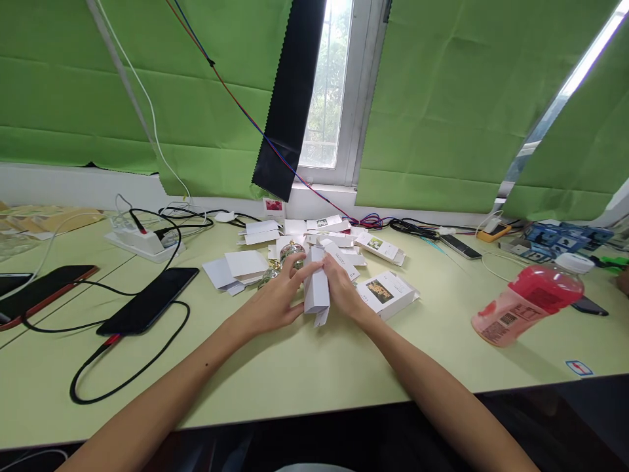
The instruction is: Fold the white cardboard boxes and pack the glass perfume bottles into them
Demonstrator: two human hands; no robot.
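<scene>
Head camera looks down, close over desk (pixel 314 373)

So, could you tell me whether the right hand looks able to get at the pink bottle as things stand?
Probably yes: the right hand holds a white box together with the left hand, but only bare table lies between it and the pink bottle.

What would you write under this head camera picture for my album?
Both hands, left hand and right hand, hold a white box above a green table strewn with boxes, phones and cables.
</scene>
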